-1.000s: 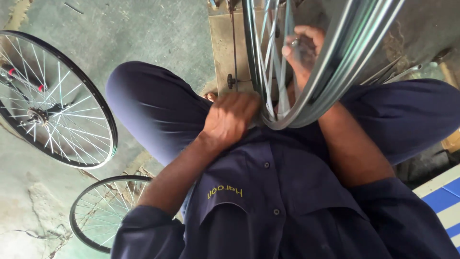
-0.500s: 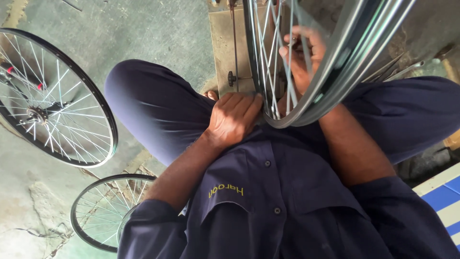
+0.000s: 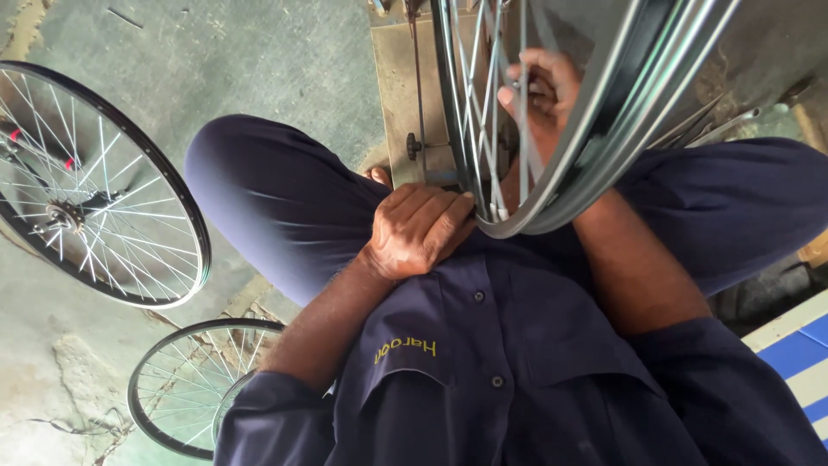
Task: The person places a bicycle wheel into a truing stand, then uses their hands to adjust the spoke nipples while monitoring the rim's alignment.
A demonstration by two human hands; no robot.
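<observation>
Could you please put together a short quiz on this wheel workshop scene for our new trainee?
1. True or false: the left hand rests at the bottom of the wheel rim between the person's knees.
2. Where are the right hand's fingers? A) among the spokes B) flat on the floor C) on the blue-and-white surface
3. How many other spoked wheels lie on the concrete floor?

Key: 1 true. 2 A. 3 two: a large one and a smaller one.
</observation>
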